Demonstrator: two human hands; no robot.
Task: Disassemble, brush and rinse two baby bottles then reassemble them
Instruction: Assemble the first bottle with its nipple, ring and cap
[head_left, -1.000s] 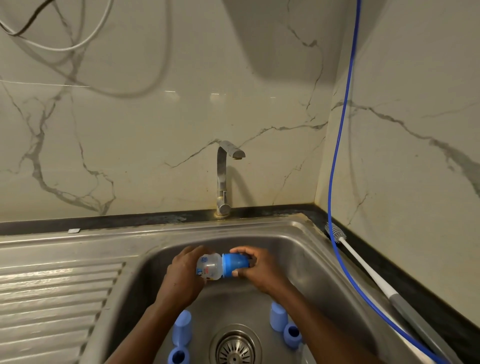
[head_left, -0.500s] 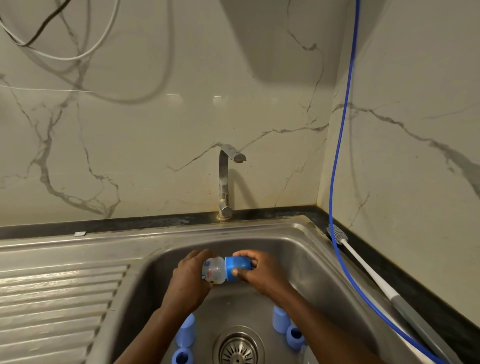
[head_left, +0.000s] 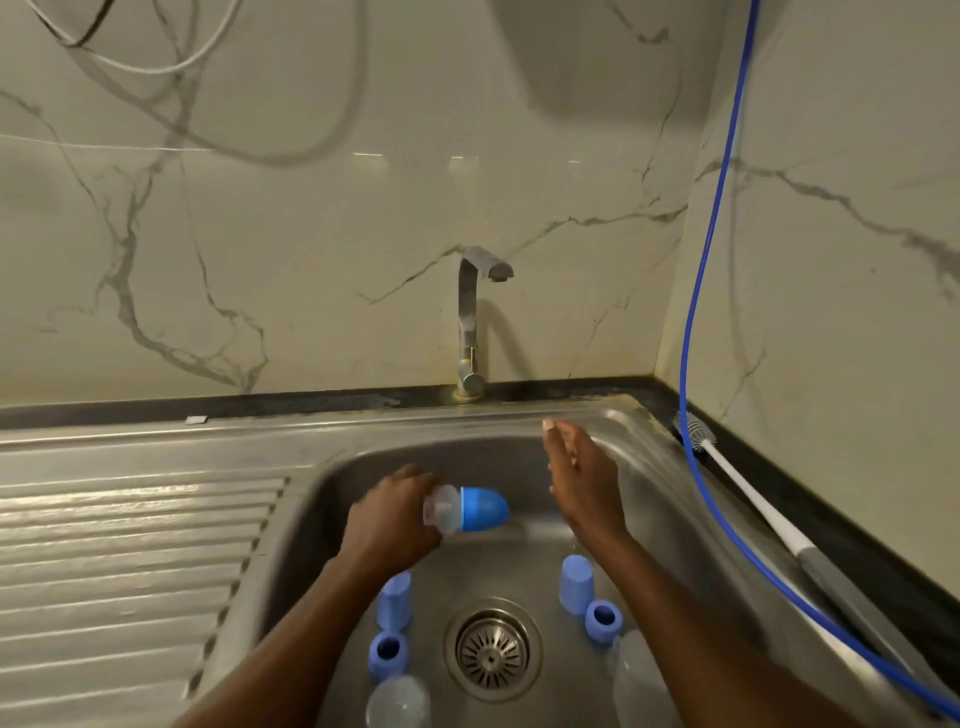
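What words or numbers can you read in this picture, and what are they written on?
No word or number here is clear enough to read.
On the small bottle held by the left hand: a faint reddish print on its clear side, too blurred to read.
On the white scrap behind the sink: too small to tell whether anything is written on it.

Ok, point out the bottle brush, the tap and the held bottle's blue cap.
bottle brush (head_left: 696, 430): head view, bristle head.
tap (head_left: 469, 322): head view, upright stem.
blue cap (head_left: 483, 510): head view, domed side.
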